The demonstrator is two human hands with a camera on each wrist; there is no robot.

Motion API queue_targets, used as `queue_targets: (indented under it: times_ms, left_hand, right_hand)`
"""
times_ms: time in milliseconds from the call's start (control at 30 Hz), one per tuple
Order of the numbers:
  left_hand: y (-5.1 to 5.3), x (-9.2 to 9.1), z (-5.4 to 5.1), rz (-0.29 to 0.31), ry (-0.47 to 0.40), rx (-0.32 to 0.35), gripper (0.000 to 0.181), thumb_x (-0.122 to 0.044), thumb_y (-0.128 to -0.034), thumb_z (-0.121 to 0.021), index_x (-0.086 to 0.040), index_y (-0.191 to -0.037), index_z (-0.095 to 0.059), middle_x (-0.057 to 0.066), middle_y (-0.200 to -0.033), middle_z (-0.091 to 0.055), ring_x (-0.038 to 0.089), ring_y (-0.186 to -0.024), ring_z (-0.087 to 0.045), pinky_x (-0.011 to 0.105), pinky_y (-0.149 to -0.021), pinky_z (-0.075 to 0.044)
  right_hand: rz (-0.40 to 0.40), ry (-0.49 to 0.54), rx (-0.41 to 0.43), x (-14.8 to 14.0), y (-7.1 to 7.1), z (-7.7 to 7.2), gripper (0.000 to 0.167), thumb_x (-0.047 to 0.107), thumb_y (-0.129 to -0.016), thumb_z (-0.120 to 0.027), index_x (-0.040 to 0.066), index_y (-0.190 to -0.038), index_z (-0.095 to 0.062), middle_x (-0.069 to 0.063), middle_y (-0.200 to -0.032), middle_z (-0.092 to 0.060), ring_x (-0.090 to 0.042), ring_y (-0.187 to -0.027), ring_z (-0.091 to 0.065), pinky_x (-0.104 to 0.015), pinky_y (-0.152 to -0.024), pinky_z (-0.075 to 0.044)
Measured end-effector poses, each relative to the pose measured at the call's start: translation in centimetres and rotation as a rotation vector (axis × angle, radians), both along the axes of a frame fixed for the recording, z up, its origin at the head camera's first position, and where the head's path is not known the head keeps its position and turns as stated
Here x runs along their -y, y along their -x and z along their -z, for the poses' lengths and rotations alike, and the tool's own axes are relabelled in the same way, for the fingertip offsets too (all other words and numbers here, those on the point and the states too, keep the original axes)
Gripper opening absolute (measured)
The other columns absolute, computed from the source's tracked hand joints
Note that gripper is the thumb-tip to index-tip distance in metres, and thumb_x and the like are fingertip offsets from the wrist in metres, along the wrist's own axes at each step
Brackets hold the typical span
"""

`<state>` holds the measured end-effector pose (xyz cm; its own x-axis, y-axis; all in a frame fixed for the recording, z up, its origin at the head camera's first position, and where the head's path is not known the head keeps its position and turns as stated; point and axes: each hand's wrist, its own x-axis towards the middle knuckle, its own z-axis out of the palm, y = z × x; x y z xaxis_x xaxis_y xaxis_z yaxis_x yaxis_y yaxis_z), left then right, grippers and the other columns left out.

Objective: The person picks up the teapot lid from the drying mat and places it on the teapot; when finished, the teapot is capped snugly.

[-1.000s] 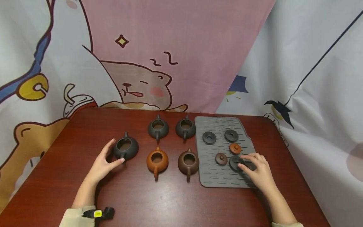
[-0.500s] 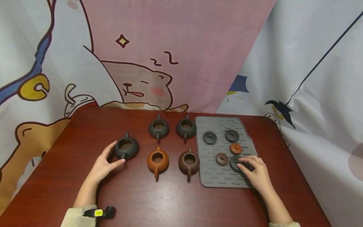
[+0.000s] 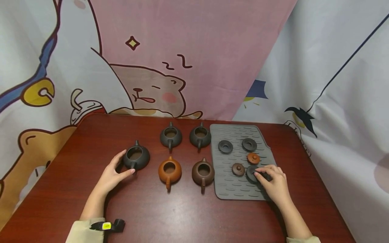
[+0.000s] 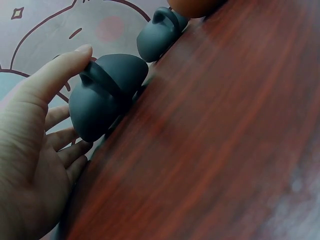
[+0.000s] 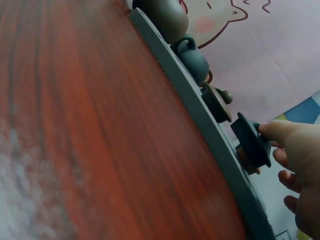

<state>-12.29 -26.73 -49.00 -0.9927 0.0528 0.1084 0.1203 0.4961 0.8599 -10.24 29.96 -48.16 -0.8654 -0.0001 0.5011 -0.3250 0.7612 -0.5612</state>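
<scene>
My left hand (image 3: pixel 110 177) lies at the left side of a dark grey teapot (image 3: pixel 140 158) without a lid. Its thumb (image 4: pixel 80 57) touches the looped handle, and its fingers extend loosely beside the pot's body. Over the grey mat, my right hand (image 3: pixel 276 184) pinches the knob of a dark grey lid (image 5: pixel 252 141) between thumb and fingertips. This lid sits at or just above the mat; its far part is hidden by the hand. Close by on the mat are a brown lid (image 3: pixel 238 169) and an orange lid (image 3: pixel 253 158).
Two dark teapots (image 3: pixel 171 136) stand at the back, with an orange teapot (image 3: pixel 170 171) and a brown teapot (image 3: pixel 203 172) in front, all lidless. Two dark ring-shaped lids (image 3: pixel 225 147) lie on the mat's (image 3: pixel 226 189) far half. A printed curtain (image 3: pixel 209 67) hangs behind the table.
My right hand has shifted slightly left and closed its fingertips on the dark lid's knob. My left hand and the teapots keep their places; the whole view has drifted a little.
</scene>
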Motion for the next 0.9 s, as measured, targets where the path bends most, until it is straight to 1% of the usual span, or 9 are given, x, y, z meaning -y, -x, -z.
queue_targets:
  times_ms: [267, 533, 900]
  left_hand:
    - [0.1, 0.0, 0.2, -0.002, -0.005, -0.007, 0.088, -0.018, -0.0774, -0.081, -0.006, -0.148, -0.031, 0.027, -0.142, -0.038, 0.046, -0.13, -0.034, 0.061, -0.101, -0.027]
    - [0.1, 0.1, 0.1, -0.003, -0.005, -0.006, 0.087, -0.018, -0.0776, -0.081, -0.005, -0.148, -0.032, 0.027, -0.142, -0.039, 0.046, -0.13, -0.034, 0.06, -0.102, -0.027]
    - [0.1, 0.0, 0.1, 0.0, -0.009, -0.004, 0.087, -0.019, -0.0783, -0.08, -0.006, -0.148, -0.031, 0.027, -0.141, -0.04, 0.045, -0.13, -0.034, 0.06, -0.101, -0.027]
  right_hand:
    - [-0.026, -0.052, -0.04, 0.8, -0.2, -1.7, 0.021, -0.002, -0.069, -0.082, 0.007, -0.086, -0.074, -0.003, -0.087, -0.061, -0.017, -0.083, -0.045, -0.041, -0.071, -0.025]
    - [-0.059, -0.057, -0.074, 2.1, -0.5, -4.1, 0.023, -0.003, -0.068, -0.082, 0.008, -0.087, -0.074, -0.002, -0.088, -0.061, -0.016, -0.084, -0.044, -0.041, -0.071, -0.025]
    - [-0.116, -0.033, -0.104, 4.4, 0.1, -6.3, 0.023, -0.004, -0.068, -0.082, 0.007, -0.087, -0.074, -0.004, -0.09, -0.061, -0.017, -0.084, -0.044, -0.042, -0.073, -0.026]
